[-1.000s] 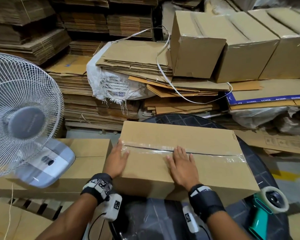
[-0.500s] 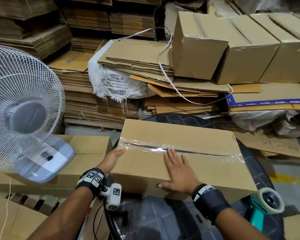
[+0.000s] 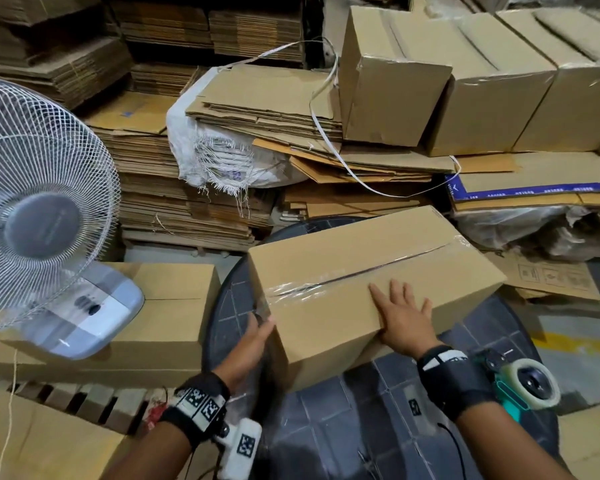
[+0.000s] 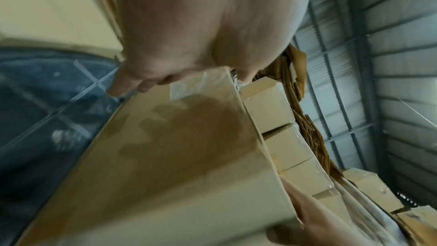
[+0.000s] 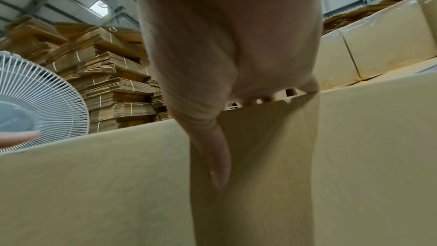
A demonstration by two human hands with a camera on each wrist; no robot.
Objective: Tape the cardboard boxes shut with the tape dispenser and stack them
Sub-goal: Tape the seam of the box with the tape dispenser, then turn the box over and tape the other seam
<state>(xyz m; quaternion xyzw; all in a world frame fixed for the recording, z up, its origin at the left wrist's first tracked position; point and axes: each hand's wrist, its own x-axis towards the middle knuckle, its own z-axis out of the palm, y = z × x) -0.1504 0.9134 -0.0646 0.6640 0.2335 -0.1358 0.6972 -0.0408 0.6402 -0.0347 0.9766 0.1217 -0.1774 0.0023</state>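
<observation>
A white fan (image 3: pixel 42 209) stands beside flattened cardboard stacks (image 3: pixel 174 188)

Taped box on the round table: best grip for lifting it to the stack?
Judging by its shape, take the taped box by its two short end faces, palms flat, one from each side. It looks too wide for one hand and has no handles. The left hand already meets the near-left end; the right hand lies flat on top.
</observation>
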